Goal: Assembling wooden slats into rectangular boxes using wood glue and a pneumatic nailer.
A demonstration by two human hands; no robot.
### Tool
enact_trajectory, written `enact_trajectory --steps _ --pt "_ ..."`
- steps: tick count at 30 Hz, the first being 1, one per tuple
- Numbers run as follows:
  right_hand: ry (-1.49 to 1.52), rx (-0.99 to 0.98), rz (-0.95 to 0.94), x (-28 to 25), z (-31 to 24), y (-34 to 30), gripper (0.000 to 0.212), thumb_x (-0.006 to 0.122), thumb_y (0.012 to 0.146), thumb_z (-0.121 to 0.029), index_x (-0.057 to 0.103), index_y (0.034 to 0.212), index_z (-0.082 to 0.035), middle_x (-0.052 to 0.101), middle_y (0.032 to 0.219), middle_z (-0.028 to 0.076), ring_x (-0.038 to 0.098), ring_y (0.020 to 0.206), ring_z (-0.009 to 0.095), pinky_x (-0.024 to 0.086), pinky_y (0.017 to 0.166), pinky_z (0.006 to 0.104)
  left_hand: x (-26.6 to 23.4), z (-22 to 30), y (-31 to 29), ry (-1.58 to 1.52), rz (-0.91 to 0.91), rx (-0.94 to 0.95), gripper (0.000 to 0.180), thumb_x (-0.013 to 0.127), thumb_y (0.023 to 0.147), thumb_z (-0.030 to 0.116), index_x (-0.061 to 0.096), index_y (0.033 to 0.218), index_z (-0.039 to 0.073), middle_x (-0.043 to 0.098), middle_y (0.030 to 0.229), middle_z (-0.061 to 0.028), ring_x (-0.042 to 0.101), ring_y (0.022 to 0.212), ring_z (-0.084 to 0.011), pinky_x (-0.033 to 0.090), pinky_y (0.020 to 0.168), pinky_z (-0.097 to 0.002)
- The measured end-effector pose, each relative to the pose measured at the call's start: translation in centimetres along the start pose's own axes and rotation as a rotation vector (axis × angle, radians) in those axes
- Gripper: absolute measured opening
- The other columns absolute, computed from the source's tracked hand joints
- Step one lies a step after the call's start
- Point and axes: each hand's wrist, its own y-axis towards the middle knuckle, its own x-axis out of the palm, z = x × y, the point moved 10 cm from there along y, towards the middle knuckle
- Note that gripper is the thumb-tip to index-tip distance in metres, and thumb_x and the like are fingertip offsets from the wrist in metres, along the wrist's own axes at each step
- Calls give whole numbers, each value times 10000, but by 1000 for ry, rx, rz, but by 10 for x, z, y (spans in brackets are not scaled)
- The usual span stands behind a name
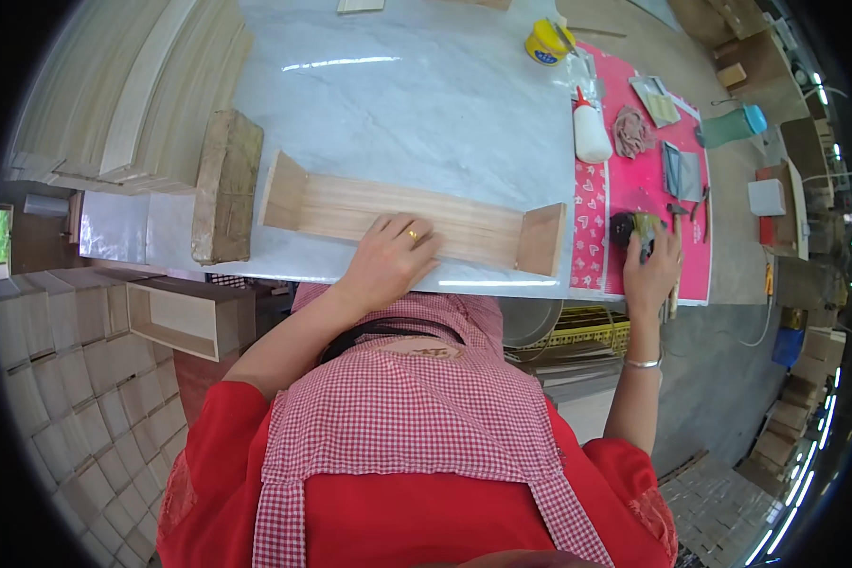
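Plainly, the wooden frame (407, 204) lies on the near part of the pale, glossy table (398, 104), in front of the person: one long board with a short panel standing up at each end, the left panel (285, 189) and the right panel (541, 240).

The left hand (395, 257) rests on the near edge of the board, about midway along. Its fingers are close together and slightly bent over the wood; the thumb is hidden, so I cannot tell whether it pinches the edge or only presses.

The right hand (651, 273) is over the pink mat (648, 180), its thumb and fingers spread moderately around a dark lump (622, 229); whether they close on it is unclear.

The frame looks light and stiff, with a dry, bare grain that should give good grip, though the smooth tabletop may let it slide. The thin corners are probably its weak point: a sideways pull on a panel could strain the joint. The middle of the long board seems the sound one-handed hold; for two hands, low at both ends, where board and panel meet, would spread the load.
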Motion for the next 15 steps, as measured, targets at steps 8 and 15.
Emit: enact_trajectory --steps 8,15 --pt "259 308 -73 124 -36 105 603 787 836 -352 586 1252 36 598 1247 265 577 1145 416 479 962 464 21 -23 18 100 -169 -138 739 632 884 529 432 1484 147 347 1563 -165 257 1476 -366 192 1187 -582" --pt "835 458 209 115 11 97 654 793 856 -331 514 1282 80 623 1200 189 639 1029 281 531 906 389 26 -22 -1 106 -123 -209 764 589 905 558 396 1520 148 322 1588 -167 232 1495 -363 147 1205 -587"
